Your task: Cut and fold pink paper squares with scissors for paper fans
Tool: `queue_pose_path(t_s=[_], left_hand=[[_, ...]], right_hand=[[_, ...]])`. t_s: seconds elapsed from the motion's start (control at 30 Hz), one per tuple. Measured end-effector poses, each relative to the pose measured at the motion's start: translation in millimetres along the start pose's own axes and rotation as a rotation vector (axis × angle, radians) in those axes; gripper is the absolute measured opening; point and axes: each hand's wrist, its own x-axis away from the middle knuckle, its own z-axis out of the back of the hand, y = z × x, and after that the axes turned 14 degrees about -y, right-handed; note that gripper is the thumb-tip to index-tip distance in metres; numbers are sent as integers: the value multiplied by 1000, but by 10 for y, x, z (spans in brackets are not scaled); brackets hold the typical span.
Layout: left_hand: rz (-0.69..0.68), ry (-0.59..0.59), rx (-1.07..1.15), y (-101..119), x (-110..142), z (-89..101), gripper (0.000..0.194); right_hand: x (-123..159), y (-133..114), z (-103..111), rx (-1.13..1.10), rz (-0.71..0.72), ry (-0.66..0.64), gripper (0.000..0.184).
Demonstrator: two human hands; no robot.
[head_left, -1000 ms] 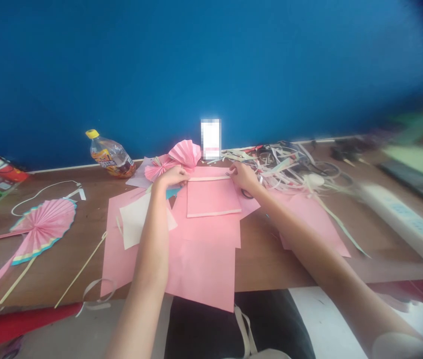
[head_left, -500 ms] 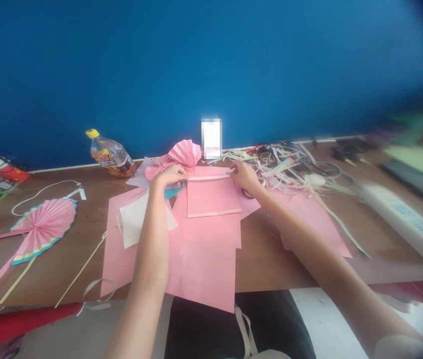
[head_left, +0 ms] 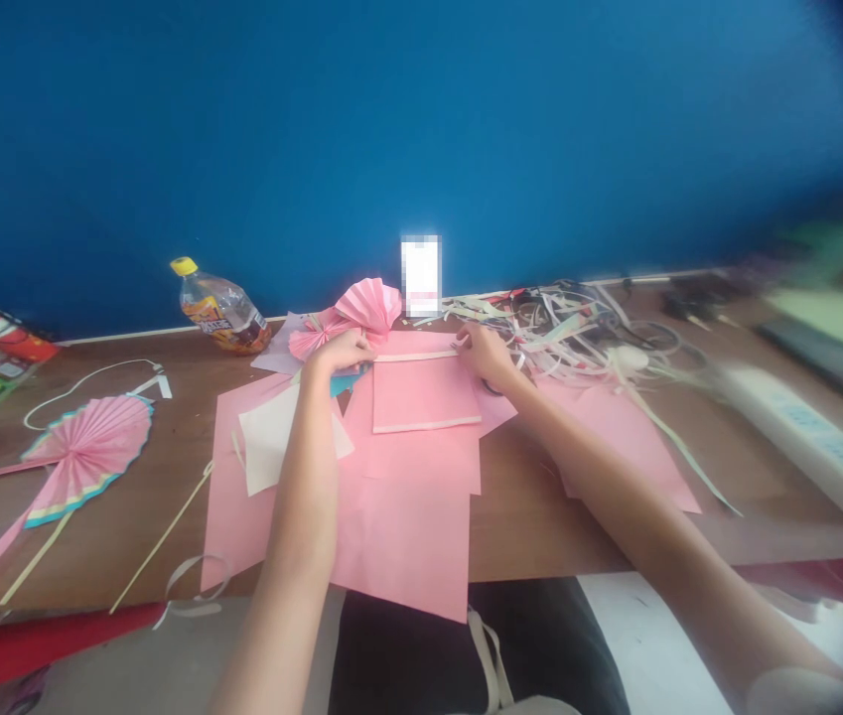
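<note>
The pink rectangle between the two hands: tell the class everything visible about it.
The pink rectangle looks like thin paper, lying nearly flat on larger pink sheets. A pale near band edges it; a pale far band crosses its other end. The left hand and right hand are at the far band's ends.

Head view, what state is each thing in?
Banded pink paper: mostly flat
Left hand: fingers bent
Right hand: fingers bent
Bottle: capped, partly filled
Blue-edged fan: spread open
Rear pink fan: spread open
Paper strips: tangled
White sheet: flat, partly hidden
Power strip: switch state unclear
</note>
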Motion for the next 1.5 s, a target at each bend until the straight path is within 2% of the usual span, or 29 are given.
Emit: queue_pose_path(t_s=[0.1,0.47,0.87,1.3,1.5], left_hand=[[47,-39,-35,5,-5,-9,22],[105,-19,-18,38,-33,-64,18],[58,-45,-12,17,-27,-54,19],[87,-67,35,138,59,-100,16],[67,-65,2,81,18,-87,17]], right_hand=[[6,-15,-5,-10,-5,-9,22],[-31,11,-33,-22,15,-9,20],[-32,15,-9,-85,21,-8,21],[-65,67,-25,-162,41,-1,22],[-54,58,-19,-149,47,1,24]])
